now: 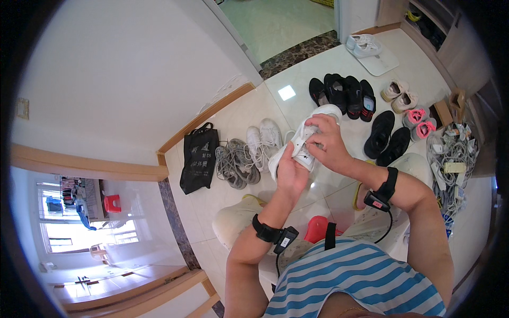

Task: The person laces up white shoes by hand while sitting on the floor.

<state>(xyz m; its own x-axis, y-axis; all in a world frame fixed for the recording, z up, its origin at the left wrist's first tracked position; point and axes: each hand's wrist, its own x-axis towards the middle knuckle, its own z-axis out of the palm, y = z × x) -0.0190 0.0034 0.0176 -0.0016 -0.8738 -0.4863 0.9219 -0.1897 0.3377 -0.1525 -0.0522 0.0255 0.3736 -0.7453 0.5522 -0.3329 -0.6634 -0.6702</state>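
Observation:
A white shoe is held up before me, tilted, with eyelets and a small dark mark on its side. My left hand supports it, thumb on the upper and fingers beneath. On the eyelet area and opening rest the bent fingers and thumb of my right hand; whatever lies under those fingertips is hidden. Part of another white shoe shows on the floor behind the held one. Left of it stand white lace-up sneakers and grey lace-up sneakers with loose laces.
A black bag lies beside the wall. Several black shoes, cream shoes and grey-pink sneakers line the floor ahead. Tangled cables lie at right. White shoes sit on a scale. A red stool shows below me.

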